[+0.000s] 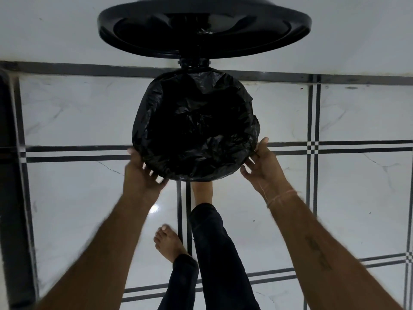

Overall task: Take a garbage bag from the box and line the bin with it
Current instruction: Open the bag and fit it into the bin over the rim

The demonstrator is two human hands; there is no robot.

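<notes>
A round black bin stands on the floor by the wall, its lid (204, 30) swung up and open. A black garbage bag (194, 128) sits in the bin, its crinkled plastic folded out over the whole rim. My left hand (143, 173) rests against the bag at the near-left of the rim, fingers spread. At the near-right of the rim my right hand (260, 163) touches the bag, fingers apart. The bin's body is hidden under the bag. The bag box is not in view.
White marble floor tiles (335, 198) with black stripe borders surround the bin. A white wall (44, 30) stands behind it. My right foot (202, 191) is at the bin's base, my left foot (169, 242) behind it. A dark frame (13, 198) runs along the left edge.
</notes>
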